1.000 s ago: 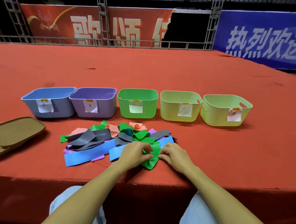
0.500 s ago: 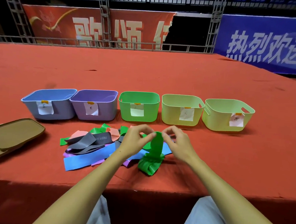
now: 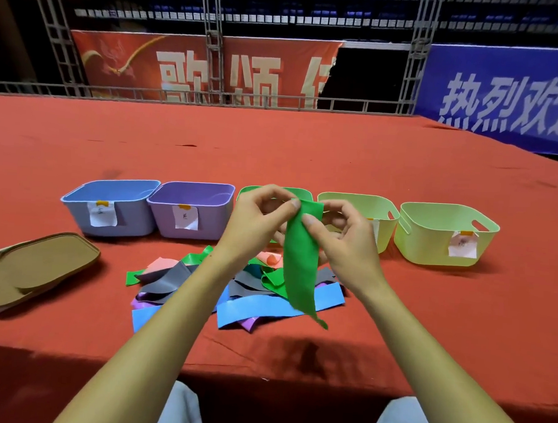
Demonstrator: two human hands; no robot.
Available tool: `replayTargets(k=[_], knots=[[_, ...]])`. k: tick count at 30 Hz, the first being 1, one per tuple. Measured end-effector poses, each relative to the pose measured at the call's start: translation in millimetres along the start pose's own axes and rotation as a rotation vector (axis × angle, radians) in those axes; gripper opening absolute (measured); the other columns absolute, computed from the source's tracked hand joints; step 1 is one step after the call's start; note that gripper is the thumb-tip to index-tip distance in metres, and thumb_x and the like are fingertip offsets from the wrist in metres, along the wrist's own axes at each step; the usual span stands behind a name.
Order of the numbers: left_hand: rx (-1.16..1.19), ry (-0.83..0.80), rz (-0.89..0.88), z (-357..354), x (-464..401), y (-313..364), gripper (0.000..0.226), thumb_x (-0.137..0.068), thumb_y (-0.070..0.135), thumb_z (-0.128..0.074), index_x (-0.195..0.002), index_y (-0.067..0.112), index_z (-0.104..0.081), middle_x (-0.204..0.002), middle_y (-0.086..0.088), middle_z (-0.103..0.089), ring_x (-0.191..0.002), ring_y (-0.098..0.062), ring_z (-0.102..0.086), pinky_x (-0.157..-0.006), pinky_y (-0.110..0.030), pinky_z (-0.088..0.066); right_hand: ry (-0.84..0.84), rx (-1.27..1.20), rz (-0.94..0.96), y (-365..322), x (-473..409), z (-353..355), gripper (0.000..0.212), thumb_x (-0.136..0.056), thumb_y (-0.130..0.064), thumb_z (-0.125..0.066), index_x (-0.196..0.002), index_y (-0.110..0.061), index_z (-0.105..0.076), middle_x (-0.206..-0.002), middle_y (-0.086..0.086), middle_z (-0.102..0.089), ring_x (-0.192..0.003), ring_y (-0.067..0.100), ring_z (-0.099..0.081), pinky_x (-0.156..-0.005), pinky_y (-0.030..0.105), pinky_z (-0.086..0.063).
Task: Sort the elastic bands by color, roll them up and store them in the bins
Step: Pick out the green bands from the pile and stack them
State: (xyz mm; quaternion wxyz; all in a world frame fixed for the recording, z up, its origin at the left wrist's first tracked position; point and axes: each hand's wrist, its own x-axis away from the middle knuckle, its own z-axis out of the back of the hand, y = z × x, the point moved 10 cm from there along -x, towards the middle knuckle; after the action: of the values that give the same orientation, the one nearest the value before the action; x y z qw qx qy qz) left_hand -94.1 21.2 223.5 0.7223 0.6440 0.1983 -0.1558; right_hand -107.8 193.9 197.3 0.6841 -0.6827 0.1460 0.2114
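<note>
A green elastic band (image 3: 300, 267) hangs in the air above the pile, its lower tip just over the blue bands. My left hand (image 3: 257, 223) and my right hand (image 3: 344, 237) both pinch its top end between thumb and fingers. Below them a pile of bands (image 3: 234, 290) in grey, blue, green, pink and purple lies on the red cloth. Behind stand a blue bin (image 3: 109, 207), a purple bin (image 3: 190, 208), a green bin (image 3: 249, 190) largely hidden by my hands, and two yellow-green bins (image 3: 368, 209) (image 3: 444, 233), each with a paper label.
A tan lid or tray (image 3: 32, 266) lies at the left on the red tablecloth (image 3: 307, 148). The table's front edge runs just above my knees. A metal railing and banners stand behind the table.
Both hands have lifted the green band off the table from near the front edge up to bin height, and it now hangs unfolded from their pinch.
</note>
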Motion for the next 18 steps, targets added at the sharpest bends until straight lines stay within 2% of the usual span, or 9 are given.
replayTargets(k=[4,7,9,12,14,16,18], knots=[[0.035,-0.006,0.125,7,-8,-34,0.014,-0.102,0.012,-0.072,-0.104,-0.002,-0.07,-0.074,-0.015,-0.074,-0.059,-0.027,-0.072,-0.053,-0.034,-0.061,-0.027,0.038,-0.052,28,-12,-8,0.023,-0.096,-0.02,-0.079,-0.114,-0.014,-0.066,-0.103,0.012,-0.078,-0.091,0.035,-0.078,-0.066,0.049,-0.065],[-0.024,0.004,0.173,13,-13,-76,0.016,-0.1,0.014,-0.074,-0.104,-0.001,-0.073,-0.082,-0.014,-0.077,-0.066,-0.025,-0.074,-0.056,-0.038,-0.064,-0.056,0.037,-0.15,73,-23,-16,0.021,-0.097,-0.013,-0.076,-0.113,-0.008,-0.065,-0.099,0.02,-0.076,-0.083,0.036,-0.078,-0.059,0.052,-0.065],[-0.063,0.029,0.201,20,-16,-109,0.012,-0.101,0.012,-0.073,-0.101,0.0,-0.073,-0.076,-0.008,-0.075,-0.062,-0.018,-0.07,-0.049,-0.033,-0.058,-0.084,0.04,-0.21,106,-31,-24,0.018,-0.097,-0.01,-0.075,-0.111,-0.006,-0.064,-0.095,0.023,-0.075,-0.071,0.033,-0.075,-0.054,0.049,-0.063],[-0.139,0.062,0.238,32,-17,-152,0.012,-0.102,0.012,-0.071,-0.098,0.001,-0.073,-0.069,0.001,-0.073,-0.059,-0.008,-0.067,-0.044,-0.023,-0.049,-0.107,0.055,-0.275,154,-41,-32,0.015,-0.096,-0.008,-0.075,-0.107,-0.011,-0.065,-0.089,0.02,-0.074,-0.064,0.025,-0.071,-0.056,0.041,-0.062],[-0.148,0.091,0.259,42,-17,-173,0.011,-0.101,0.008,-0.071,-0.097,-0.001,-0.074,-0.067,0.003,-0.072,-0.058,-0.003,-0.065,-0.047,-0.014,-0.045,-0.103,0.069,-0.299,179,-46,-30,0.015,-0.095,-0.008,-0.077,-0.105,-0.012,-0.067,-0.087,0.015,-0.074,-0.065,0.023,-0.074,-0.06,0.039,-0.062],[-0.152,0.124,0.277,56,-17,-191,0.011,-0.101,0.006,-0.07,-0.099,-0.004,-0.073,-0.064,0.001,-0.071,-0.051,-0.002,-0.061,-0.047,-0.011,-0.043,-0.109,0.117,-0.29,197,-50,-26,0.013,-0.094,-0.01,-0.078,-0.103,-0.014,-0.069,-0.09,0.012,-0.075,-0.07,0.022,-0.076,-0.063,0.04,-0.064],[-0.135,0.158,0.289,71,-17,-203,0.013,-0.101,0.005,-0.068,-0.101,-0.008,-0.071,-0.06,-0.001,-0.069,-0.043,-0.002,-0.056,-0.044,-0.011,-0.042,-0.145,0.218,-0.237,208,-52,-24,0.011,-0.094,-0.012,-0.079,-0.099,-0.018,-0.072,-0.09,0.004,-0.076,-0.074,0.014,-0.074,-0.065,0.032,-0.063]])
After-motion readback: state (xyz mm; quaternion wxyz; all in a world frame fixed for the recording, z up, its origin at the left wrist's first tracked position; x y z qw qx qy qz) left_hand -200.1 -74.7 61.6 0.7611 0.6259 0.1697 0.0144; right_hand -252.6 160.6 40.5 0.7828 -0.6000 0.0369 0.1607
